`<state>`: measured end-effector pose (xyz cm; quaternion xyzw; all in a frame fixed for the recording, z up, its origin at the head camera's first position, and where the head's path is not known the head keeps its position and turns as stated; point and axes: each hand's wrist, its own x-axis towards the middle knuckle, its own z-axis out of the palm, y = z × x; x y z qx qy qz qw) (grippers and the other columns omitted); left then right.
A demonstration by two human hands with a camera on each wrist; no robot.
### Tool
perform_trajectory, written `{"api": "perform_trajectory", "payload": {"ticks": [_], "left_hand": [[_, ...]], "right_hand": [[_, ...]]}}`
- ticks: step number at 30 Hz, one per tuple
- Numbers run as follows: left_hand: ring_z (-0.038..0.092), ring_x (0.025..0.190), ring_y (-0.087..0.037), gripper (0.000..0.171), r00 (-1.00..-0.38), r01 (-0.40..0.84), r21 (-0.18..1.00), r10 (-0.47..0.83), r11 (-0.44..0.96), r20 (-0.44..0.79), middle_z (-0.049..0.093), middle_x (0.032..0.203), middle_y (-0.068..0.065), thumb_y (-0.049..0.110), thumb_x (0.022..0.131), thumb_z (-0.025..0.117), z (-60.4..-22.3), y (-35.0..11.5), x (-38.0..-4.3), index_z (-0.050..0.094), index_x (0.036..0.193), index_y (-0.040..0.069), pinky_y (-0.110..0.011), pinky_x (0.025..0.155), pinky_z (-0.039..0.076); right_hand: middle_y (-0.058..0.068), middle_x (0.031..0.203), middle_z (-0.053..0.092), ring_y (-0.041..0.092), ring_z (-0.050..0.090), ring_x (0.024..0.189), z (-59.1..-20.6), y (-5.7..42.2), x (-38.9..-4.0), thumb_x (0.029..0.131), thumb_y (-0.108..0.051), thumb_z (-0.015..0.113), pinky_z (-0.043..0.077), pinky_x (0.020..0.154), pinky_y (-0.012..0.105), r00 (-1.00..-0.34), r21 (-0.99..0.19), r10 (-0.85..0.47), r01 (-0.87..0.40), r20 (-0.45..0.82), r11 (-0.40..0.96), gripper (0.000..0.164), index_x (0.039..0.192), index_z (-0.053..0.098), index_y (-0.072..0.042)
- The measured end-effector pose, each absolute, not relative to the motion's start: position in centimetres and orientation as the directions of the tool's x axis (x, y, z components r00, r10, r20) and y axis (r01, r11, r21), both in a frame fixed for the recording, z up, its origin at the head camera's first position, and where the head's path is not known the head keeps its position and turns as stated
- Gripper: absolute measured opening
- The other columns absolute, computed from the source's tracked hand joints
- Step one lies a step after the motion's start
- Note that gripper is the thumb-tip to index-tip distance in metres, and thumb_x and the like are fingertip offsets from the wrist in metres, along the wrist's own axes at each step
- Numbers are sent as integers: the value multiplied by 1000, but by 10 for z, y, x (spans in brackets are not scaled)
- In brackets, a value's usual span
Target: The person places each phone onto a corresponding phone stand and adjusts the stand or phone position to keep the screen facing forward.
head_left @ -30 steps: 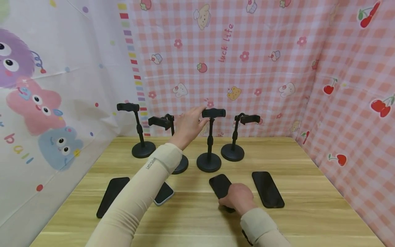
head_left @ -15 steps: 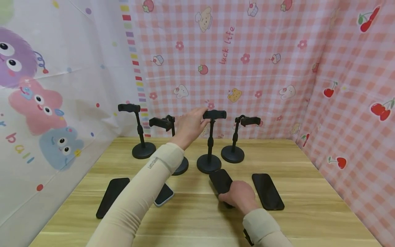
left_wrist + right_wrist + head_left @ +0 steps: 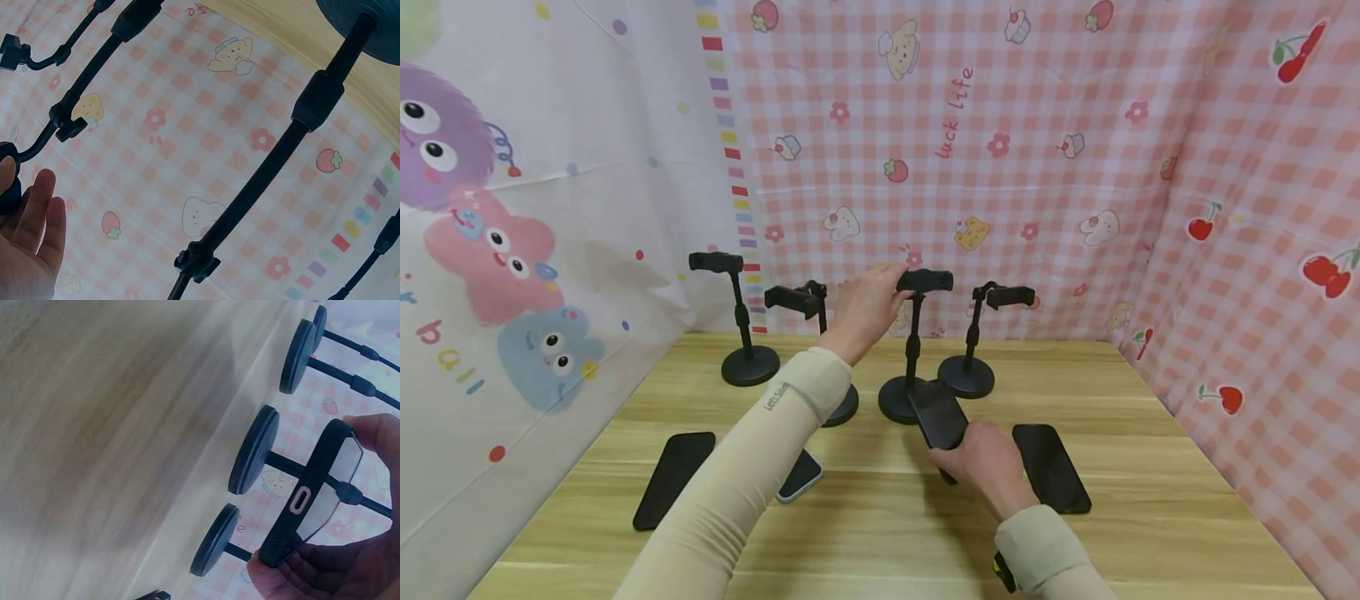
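My left hand (image 3: 867, 310) holds the left end of the clamp (image 3: 929, 281) on a black phone stand, third from the left. In the left wrist view, the thumb and fingers of that left hand (image 3: 31, 234) are around the clamp at the frame's edge. My right hand (image 3: 988, 467) grips a black phone (image 3: 938, 414) by its lower end, raised off the table and tilted in front of that stand's round base (image 3: 895, 400). The right wrist view shows the phone's dark case (image 3: 315, 481) edge-on, thumb and fingers on opposite sides.
Other black phone stands stand on the wooden table (image 3: 865, 542): one far left (image 3: 750, 364), one behind the left forearm (image 3: 842, 406), one right (image 3: 966, 375). Phones lie left (image 3: 673, 479), beside the left sleeve (image 3: 801, 477) and right (image 3: 1051, 467). Patterned cloth (image 3: 1045, 192) hangs behind.
My right hand has lifted the phone from the table and moved it up and forward toward the stand's base. The left hand stays at the clamp, which barely shifts in view.
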<state>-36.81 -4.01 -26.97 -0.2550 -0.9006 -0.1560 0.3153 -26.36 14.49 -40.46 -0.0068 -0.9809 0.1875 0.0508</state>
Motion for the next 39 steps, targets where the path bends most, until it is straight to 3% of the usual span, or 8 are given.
{"api": "perform_trajectory", "payload": {"ticks": [10, 17, 25, 30, 39], "left_hand": [[67, 100, -24, 38, -684, 571, 167, 352, 804, 639, 66, 123, -12, 18, 97, 66, -270, -37, -365, 60, 134, 7, -38, 83, 54], [66, 103, -25, 42, -687, 572, 179, 349, 800, 638, 64, 127, -12, 19, 98, 65, -270, -37, -364, 59, 136, 6, -38, 86, 54], [66, 105, -24, 41, -668, 598, 193, 351, 778, 656, 64, 128, -12, 17, 97, 66, -274, -39, -366, 59, 136, 6, -37, 87, 54], [66, 106, -24, 40, -653, 608, 185, 354, 772, 670, 64, 127, -12, 16, 97, 66, -276, -40, -366, 60, 135, 6, -37, 88, 54], [66, 106, -24, 41, -656, 601, 187, 345, 777, 671, 63, 130, -12, 16, 97, 66, -277, -40, -364, 59, 136, 6, -38, 88, 54]], "right_hand": [[8, 72, 56, 22, 53, 58, -389, 143, -266, 76, -54, 73, 42, 51, 35, -979, -439, 49, -45, 200, 898, 50, 71, 60, -6], [17, 92, 61, 29, 60, 75, -379, 144, -264, 75, -55, 74, 52, 67, 46, -956, -462, 85, -57, 280, 885, 71, 106, 63, 7], [19, 100, 60, 32, 59, 81, -371, 143, -260, 76, -57, 74, 51, 69, 48, -933, -507, 133, -59, 335, 860, 77, 118, 60, 6], [23, 113, 60, 36, 61, 94, -367, 142, -258, 78, -57, 74, 52, 77, 53, -919, -528, 138, -86, 370, 845, 82, 126, 57, 7], [16, 102, 61, 30, 57, 88, -359, 140, -257, 79, -57, 75, 50, 73, 47, -887, -578, 135, -166, 442, 799, 69, 115, 62, 1]]}}
